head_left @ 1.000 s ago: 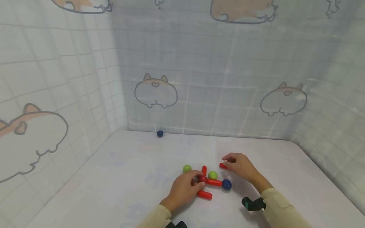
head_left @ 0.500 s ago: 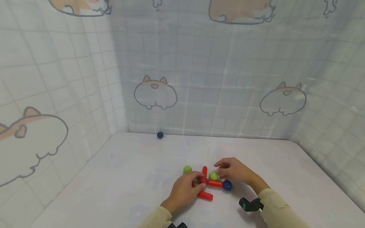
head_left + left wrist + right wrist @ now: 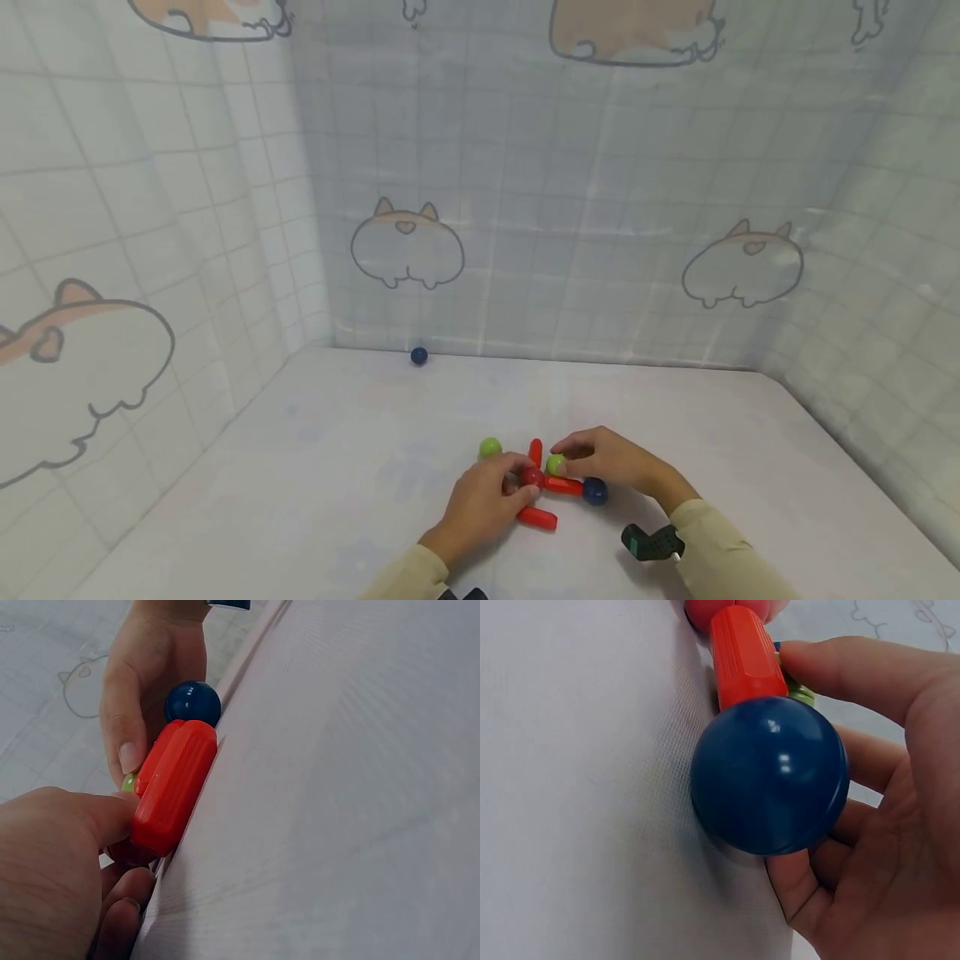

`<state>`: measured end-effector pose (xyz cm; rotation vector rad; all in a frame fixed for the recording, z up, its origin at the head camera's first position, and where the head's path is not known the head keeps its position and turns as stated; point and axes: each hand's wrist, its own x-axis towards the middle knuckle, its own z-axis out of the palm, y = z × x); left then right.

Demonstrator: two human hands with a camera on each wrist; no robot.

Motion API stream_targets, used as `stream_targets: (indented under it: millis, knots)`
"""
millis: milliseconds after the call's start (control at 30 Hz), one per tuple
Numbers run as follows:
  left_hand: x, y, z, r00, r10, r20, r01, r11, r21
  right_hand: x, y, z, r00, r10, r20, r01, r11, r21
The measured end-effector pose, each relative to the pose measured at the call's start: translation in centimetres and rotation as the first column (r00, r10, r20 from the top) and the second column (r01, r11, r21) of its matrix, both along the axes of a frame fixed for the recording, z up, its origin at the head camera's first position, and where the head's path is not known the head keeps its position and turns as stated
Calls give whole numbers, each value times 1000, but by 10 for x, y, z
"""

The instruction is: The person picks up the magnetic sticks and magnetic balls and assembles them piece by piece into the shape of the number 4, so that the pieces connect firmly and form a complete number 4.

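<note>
The red ball (image 3: 533, 476) sits pinched in the left hand (image 3: 482, 500), just beside a green ball (image 3: 555, 464) pinched by the right hand (image 3: 617, 460). A red rod (image 3: 563, 486) runs from the red ball to a blue ball (image 3: 595, 492) on the table (image 3: 322, 492).

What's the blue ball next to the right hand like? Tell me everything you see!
The blue ball is round, dark blue and shiny, with bright glints and a thin line curving along one side. It looks smooth and hard, perhaps plastic. It sits low at the table, against one end of a red stick. The right hand is close; I can't tell if they touch.
</note>
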<state>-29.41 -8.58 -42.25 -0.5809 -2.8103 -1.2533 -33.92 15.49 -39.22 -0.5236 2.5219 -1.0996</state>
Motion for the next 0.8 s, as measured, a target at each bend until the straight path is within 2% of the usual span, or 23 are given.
stream_targets:
  millis: [133,333,467,667,800]
  knots:
    - [0,0,1,1000,-2,-19,2,1000,0,0,0,1,1000,10,4,-10,1000,9]
    - [3,1,1,1000,-11,-13,11,1000,12,-1,2,3,999,25,42,-26,1000,16]
    - [4,4,1,1000,3,-26,-3,1000,3,0,3,5,999,27,33,-28,999,30]
    - [2,4,1,1000,7,-23,-7,1000,-14,1,2,4,999,-44,11,44,999,2]
    - [2,2,1,1000,11,-12,-11,1000,-10,1,-1,3,995,-94,33,95,995,-42]
